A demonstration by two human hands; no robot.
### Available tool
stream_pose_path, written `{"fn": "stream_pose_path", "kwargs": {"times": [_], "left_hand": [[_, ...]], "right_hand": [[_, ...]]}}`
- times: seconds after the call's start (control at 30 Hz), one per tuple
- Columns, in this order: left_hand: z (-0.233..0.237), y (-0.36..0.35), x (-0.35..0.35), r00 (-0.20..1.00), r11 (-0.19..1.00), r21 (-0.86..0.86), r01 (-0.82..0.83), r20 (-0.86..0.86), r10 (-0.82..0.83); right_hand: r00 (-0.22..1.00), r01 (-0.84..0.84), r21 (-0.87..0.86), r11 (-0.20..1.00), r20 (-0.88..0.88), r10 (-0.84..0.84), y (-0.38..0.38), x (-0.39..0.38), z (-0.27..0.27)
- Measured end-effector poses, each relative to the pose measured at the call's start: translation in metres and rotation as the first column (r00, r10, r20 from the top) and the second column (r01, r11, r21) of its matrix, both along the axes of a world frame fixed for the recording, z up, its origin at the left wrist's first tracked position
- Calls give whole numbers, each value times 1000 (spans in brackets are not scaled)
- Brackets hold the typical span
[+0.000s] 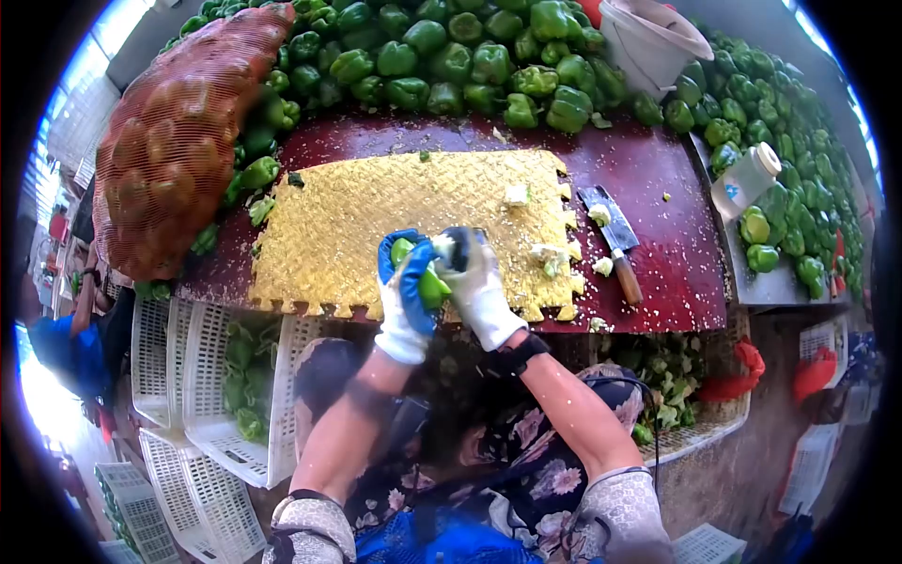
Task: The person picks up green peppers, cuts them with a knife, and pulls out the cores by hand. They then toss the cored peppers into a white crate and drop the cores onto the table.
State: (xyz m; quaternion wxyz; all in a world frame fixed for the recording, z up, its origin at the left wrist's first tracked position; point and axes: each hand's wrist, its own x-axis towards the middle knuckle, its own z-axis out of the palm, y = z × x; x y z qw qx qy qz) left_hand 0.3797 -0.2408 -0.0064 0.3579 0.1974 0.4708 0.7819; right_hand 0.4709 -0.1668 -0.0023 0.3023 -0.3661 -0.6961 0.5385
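My left hand (406, 291), in a white glove with a blue coating, is wrapped round a green pepper (433, 288). Close against it, my right hand (467, 268), in a white glove with a dark coating, has its fingers closed at a pale piece (443, 246) by the pepper. Its fingertips are blurred, so what they grip is unclear. Both hands are above the front part of a yellow foam mat (357, 216). Pale pepper scraps (550, 256) lie on the mat's right side. A cleaver (618, 240) rests on the red table right of the mat.
Green peppers (451, 61) are heaped along the back. A red mesh sack (169, 150) stands at left, a white bucket (653, 42) and a plastic jar (747, 180) at right. White crates (202, 395) sit below the table; a person in blue (70, 352) is far left.
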Motion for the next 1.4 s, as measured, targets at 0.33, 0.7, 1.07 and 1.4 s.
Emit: {"fn": "stream_pose_path", "kwargs": {"times": [0.33, 0.7, 1.07, 1.4], "left_hand": [[24, 3, -16, 922, 958, -4, 286, -271, -277], [19, -3, -21, 915, 913, 309, 267, 216, -341], [30, -9, -19, 904, 895, 323, 307, 195, -380], [20, -14, -23, 880, 842, 330, 426, 62, -470]], "right_hand": [[889, -8, 588, 809, 375, -264, 54, 40, 16], [922, -312, 563, 766, 373, 101, -1, 35, 39], [919, 30, 752, 658, 238, -313, 33, 47, 41], [942, -335, -176, 926, -91, 323, 7, 23, -7]]}}
